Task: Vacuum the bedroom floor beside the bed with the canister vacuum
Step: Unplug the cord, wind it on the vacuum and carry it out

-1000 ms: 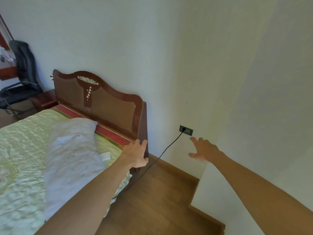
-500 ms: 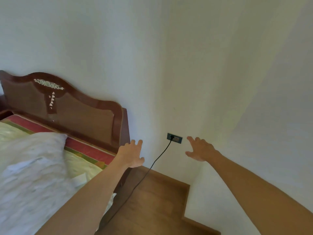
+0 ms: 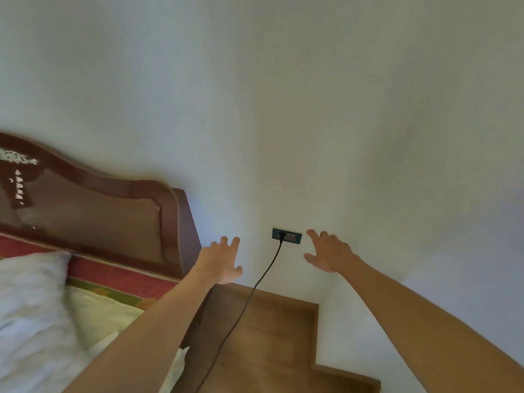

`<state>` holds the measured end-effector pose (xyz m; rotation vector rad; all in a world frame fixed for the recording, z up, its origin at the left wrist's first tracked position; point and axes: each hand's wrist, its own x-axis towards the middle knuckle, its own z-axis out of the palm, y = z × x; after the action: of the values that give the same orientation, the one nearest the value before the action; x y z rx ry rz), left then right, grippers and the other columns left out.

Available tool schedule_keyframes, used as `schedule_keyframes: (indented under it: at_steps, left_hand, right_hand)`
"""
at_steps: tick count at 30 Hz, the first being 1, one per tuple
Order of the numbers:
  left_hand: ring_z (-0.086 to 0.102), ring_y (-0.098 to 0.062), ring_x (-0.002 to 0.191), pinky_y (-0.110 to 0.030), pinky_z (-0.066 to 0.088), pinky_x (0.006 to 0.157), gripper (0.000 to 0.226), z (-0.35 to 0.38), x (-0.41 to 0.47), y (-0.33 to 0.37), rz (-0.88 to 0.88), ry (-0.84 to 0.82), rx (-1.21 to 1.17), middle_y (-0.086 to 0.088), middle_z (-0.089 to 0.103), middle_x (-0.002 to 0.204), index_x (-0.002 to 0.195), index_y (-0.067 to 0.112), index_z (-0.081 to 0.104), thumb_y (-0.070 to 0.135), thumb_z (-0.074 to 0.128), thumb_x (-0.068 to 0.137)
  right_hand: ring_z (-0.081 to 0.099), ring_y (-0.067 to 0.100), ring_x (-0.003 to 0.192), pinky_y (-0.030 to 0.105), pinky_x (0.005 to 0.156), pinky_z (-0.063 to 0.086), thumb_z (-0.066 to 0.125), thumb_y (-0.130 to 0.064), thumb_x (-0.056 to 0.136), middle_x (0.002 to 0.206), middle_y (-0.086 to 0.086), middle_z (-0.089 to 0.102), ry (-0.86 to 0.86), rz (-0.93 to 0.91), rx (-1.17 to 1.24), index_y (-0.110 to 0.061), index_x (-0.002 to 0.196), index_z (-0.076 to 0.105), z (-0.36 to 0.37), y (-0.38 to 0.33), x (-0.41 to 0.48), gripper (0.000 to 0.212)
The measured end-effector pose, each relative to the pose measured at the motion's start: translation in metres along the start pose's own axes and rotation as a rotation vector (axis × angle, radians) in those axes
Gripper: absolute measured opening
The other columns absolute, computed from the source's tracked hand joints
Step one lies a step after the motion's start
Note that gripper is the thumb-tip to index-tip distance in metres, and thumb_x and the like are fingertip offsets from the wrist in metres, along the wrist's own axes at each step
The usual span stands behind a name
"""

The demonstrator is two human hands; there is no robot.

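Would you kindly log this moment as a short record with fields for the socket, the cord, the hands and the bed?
socket: dark plate low on the wall, plug in it
cord: black, runs from the socket down over the wooden floor
left hand: open, empty, left of the socket
right hand: open, empty, right of the socket
bed: wooden headboard, white pillow

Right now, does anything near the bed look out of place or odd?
Nothing looks damaged or spilled. The only thing that stands out is the black cord, plugged into the wall socket, which trails loose across the wooden floor beside the headboard.
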<state>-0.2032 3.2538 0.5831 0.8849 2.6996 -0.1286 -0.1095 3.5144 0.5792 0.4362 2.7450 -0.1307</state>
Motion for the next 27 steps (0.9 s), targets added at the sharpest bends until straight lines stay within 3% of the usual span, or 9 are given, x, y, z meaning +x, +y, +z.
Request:
schedule_keyframes:
  at_steps: [13,27]
  left_hand:
    - [0.055,-0.032,0.116,-0.043,0.051,0.091,0.070,0.041,0.125,-0.004,0.016,-0.146,-0.028,-0.012,0.043,0.138,0.148,0.018,0.022,0.048,0.050,0.092]
    - [0.055,-0.028,0.116,-0.038,0.048,0.091,0.065,0.144,0.184,0.006,0.078,-0.305,-0.174,-0.008,0.047,0.137,0.144,0.017,0.032,0.040,0.058,0.089]
  right_hand:
    - [0.046,0.031,0.127,0.045,0.096,0.046,0.042,-0.048,0.100,0.142,0.013,0.043,-0.074,0.007,0.079,-0.020,0.151,0.021,0.034,0.021,0.143,0.062]
    - [0.055,0.030,0.118,0.042,0.092,0.051,0.043,-0.039,0.102,0.135,0.012,0.054,0.010,0.069,0.307,-0.011,0.140,0.040,0.120,0.003,0.209,0.047]
